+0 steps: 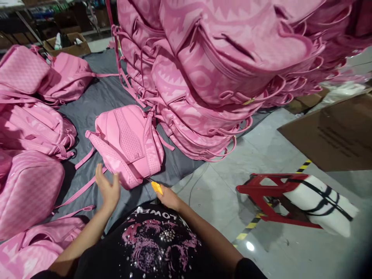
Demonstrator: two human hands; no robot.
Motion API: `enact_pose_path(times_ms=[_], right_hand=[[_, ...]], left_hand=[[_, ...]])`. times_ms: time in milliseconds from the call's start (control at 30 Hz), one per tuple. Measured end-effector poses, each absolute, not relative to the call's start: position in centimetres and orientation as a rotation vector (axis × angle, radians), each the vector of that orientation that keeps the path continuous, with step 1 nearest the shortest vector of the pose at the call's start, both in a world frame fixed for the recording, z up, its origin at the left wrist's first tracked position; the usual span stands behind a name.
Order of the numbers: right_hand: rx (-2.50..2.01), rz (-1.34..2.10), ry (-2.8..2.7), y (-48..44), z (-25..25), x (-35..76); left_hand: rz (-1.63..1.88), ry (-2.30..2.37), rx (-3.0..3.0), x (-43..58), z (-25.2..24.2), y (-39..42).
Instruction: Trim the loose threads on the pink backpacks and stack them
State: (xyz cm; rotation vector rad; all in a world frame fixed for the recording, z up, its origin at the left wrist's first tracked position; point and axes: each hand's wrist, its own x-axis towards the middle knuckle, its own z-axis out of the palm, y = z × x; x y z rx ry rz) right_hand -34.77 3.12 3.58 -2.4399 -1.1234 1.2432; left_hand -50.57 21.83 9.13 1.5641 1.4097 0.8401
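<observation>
A pink backpack (128,139) lies back side up on the dark grey cloth (180,174), its perforated padding and shoulder straps showing. At the backpack's near left edge is my left hand (108,188), its thumb and fingers apart; whether the fingertips touch the fabric I cannot tell. A yellow-handled tool (157,188) is gripped in my right hand (169,198), just short of the bag's lower edge. Its thin dark tip points towards the backpack, and its exact kind is not clear. One loose pink strap (81,192) trails left past my left hand.
A tall stack of pink backpacks (203,77) rises just beyond. More pink bags (31,186) crowd the left side. On the tiled floor at right are a red stool (270,190) with a white strapped pad and a brown cardboard sheet (334,131). An open carton (68,44) stands behind.
</observation>
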Motion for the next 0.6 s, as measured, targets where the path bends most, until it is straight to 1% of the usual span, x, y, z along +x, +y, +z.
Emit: enact_pose_path(times_ms=[33,67,133,200,300,367,433,533,600], right_hand=[[-2.462,1.213,-1.142,3.4,3.5,-35.0],[-2.493,1.183,-1.159,3.6,3.4,-35.1],[-2.558,1.136,-1.18,3.9,3.3,-35.4],[-2.57,1.147,-1.191,3.9,3.0,-35.5],[-2.536,1.133,-1.195,3.3,2.2,-35.2],[-2.504,1.091,-1.202,2.9,1.6,-35.0],[-2.468,1.09,-1.211,2.6,1.3,-34.6],[-2.439,1.17,-1.233,2.4,1.1,-34.1],[-2.444,1.192,-1.251,2.7,1.4,-33.9]], left_hand=[[0.819,1.256,1.806,-49.8,9.0,21.0],[0.716,1.092,2.025,-48.7,8.6,20.4],[0.369,0.866,2.383,-45.7,7.3,20.0],[0.039,0.841,2.632,-42.9,5.5,20.2],[-0.194,0.941,2.785,-40.9,3.2,20.6],[-0.175,0.931,2.791,-41.0,2.2,20.0],[-0.044,0.863,2.708,-41.6,1.7,19.0],[0.233,0.866,2.353,-42.2,1.6,18.5],[0.342,0.935,2.156,-41.7,2.3,19.4]])
